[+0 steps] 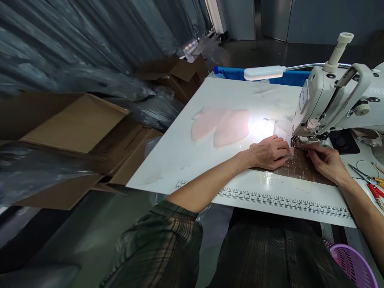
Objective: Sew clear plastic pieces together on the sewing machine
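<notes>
A white sewing machine (312,96) stands at the right of the table, its presser foot (293,141) between my two hands. My left hand (271,153) lies left of the foot, fingers curled down on a pale, sheer piece of fabric (282,127) that runs under the needle area. My right hand (325,160) is just right of the foot, thumb and forefinger pinched together; what they hold is too small to make out. Under both hands is a brown, shiny plate (309,170). Pale pink fabric pieces (231,128) lie flat to the left.
A lit lamp (264,73) reaches over the white table (168,160), which has a printed ruler (270,200) along its front. Scissors (360,172) and red-handled tools (375,194) lie at right. Cardboard boxes (75,124) stand left; a purple basket (354,264) sits below.
</notes>
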A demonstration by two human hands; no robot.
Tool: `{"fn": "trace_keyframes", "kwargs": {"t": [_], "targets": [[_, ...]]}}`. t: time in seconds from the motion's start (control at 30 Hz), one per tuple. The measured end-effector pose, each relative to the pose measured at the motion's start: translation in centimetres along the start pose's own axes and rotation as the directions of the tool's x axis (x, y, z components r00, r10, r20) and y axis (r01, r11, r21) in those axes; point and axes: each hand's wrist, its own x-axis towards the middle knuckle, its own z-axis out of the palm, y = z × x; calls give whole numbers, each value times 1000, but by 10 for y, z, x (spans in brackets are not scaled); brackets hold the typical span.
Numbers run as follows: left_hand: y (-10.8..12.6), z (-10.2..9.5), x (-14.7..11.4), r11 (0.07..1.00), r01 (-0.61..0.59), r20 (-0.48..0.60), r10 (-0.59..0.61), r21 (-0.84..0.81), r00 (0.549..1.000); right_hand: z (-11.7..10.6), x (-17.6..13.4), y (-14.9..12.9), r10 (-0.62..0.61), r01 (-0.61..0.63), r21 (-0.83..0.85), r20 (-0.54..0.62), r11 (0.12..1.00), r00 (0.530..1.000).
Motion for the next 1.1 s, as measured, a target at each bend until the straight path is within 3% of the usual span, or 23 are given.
{"fn": "trace_keyframes", "kwargs": {"t": [0.1, 0.2, 0.27, 0.33, 0.43, 0.5, 0.6, 0.7, 1.1], "targets": [[0, -3, -1, 996, 17, 39, -14, -84, 999, -3, 6, -7, 96, -94, -56, 37, 994, 995], [-1, -6, -1, 989, 42, 29, -38, -140, 999, -12, 16, -19, 241, -220, -132, 174, 966, 955], [-2, -7, -1, 986, 39, 15, -37, -159, 999, -16, 22, -26, 267, -231, -164, 249, 959, 931], [-3, -7, -2, 986, 19, -12, -21, -164, 1000, -15, 24, -28, 237, -198, -178, 237, 964, 942], [-3, -6, -3, 986, -31, -57, 21, -164, 998, -4, 19, -21, 114, -98, -205, 71, 974, 991], [-4, -7, -3, 986, -45, -58, 36, -161, 998, 4, 12, -14, -1, 3, -248, 9, 969, 1000], [-3, -9, -4, 989, -40, -17, 38, -140, 999, 9, 4, -8, -148, 166, -319, 80, 933, 986], [-3, -10, -3, 994, -33, 40, 37, -108, 999, 9, 1, -7, -220, 256, -391, 135, 884, 966], [-1, -14, -1, 995, -26, 83, 34, -96, 996, 8, 0, -9, -265, 319, -501, 179, 804, 948]]}}
